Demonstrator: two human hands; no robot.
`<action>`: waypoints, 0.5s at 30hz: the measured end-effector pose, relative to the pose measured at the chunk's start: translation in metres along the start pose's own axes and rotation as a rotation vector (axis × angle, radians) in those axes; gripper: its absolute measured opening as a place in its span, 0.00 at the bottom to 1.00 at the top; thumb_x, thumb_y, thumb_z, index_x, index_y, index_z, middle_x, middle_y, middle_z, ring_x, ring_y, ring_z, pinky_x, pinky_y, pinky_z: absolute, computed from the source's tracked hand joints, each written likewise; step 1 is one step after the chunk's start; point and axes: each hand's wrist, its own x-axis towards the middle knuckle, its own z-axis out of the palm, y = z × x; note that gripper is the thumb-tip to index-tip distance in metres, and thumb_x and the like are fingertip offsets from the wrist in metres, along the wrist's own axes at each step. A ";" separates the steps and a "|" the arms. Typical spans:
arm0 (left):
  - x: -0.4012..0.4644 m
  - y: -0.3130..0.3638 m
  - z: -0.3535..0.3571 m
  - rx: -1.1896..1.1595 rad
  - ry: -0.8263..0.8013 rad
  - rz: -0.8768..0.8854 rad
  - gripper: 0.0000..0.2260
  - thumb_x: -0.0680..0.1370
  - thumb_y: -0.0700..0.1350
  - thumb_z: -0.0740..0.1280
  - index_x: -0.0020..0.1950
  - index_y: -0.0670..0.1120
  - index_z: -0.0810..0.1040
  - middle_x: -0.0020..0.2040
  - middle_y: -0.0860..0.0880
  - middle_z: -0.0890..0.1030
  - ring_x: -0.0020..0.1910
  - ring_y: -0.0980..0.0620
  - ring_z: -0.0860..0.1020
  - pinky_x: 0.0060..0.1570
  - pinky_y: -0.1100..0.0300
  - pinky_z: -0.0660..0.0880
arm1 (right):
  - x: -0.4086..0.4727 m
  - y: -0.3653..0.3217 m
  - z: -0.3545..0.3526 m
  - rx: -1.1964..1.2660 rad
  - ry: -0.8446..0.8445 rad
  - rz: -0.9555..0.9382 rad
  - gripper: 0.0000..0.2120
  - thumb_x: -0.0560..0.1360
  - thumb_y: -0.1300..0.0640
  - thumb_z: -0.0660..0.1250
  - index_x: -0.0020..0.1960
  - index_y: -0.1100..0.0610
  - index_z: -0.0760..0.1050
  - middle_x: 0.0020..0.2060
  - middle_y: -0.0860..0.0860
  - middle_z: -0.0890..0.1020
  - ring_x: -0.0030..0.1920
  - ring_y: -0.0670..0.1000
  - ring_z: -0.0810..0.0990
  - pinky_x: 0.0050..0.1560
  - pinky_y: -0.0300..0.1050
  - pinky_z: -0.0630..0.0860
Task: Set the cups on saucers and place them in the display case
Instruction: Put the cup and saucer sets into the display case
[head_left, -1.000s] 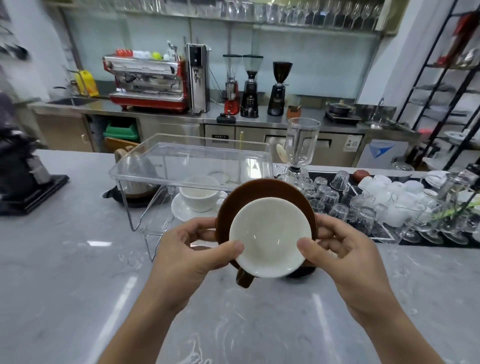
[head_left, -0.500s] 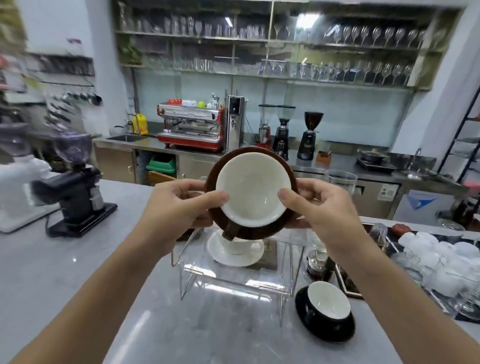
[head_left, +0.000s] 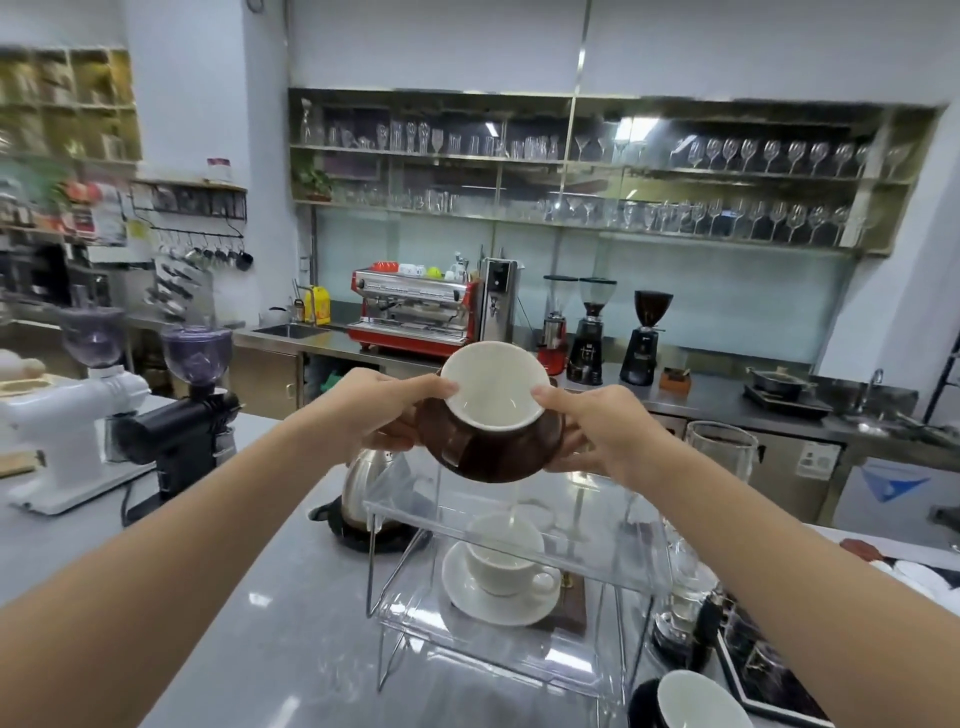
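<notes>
A brown cup (head_left: 493, 387) with a white inside sits on a brown saucer (head_left: 491, 454), tilted toward me. My left hand (head_left: 387, 410) and my right hand (head_left: 597, 428) grip the pair from both sides, thumbs on the cup's rim, above the clear two-level display case (head_left: 519, 613). A white cup (head_left: 501, 556) on a white saucer (head_left: 498, 597) stands on the case's lower shelf. A black cup with a white inside (head_left: 696, 701) stands on the counter at the lower right edge.
A metal kettle (head_left: 369, 486) stands behind the case on the left. Two grinders (head_left: 171, 410) are on the counter's left. A tray of glasses (head_left: 769, 670) lies to the right. The back counter carries a red espresso machine (head_left: 413, 312).
Both hands have lifted the brown cup and saucer up and away from me, over the case's top. The camera has tilted upward, showing more of the back wall.
</notes>
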 end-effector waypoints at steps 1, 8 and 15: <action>0.007 0.001 -0.001 0.007 -0.005 -0.020 0.17 0.71 0.52 0.78 0.47 0.39 0.85 0.35 0.44 0.87 0.35 0.49 0.84 0.47 0.56 0.82 | 0.008 -0.001 0.001 -0.001 -0.010 0.032 0.21 0.72 0.51 0.75 0.54 0.67 0.79 0.39 0.62 0.86 0.35 0.58 0.85 0.42 0.56 0.85; 0.051 -0.003 0.006 0.117 -0.018 -0.167 0.20 0.71 0.56 0.77 0.45 0.39 0.82 0.29 0.45 0.84 0.30 0.50 0.80 0.36 0.60 0.77 | 0.051 0.006 0.003 -0.069 -0.043 0.223 0.24 0.72 0.48 0.75 0.57 0.66 0.75 0.44 0.62 0.82 0.40 0.59 0.84 0.44 0.54 0.84; 0.071 -0.009 0.015 0.313 -0.004 -0.238 0.23 0.72 0.55 0.76 0.55 0.39 0.78 0.29 0.44 0.81 0.21 0.55 0.68 0.26 0.64 0.65 | 0.070 0.021 0.007 -0.120 -0.075 0.335 0.22 0.74 0.49 0.73 0.57 0.65 0.72 0.53 0.66 0.81 0.47 0.62 0.84 0.48 0.56 0.83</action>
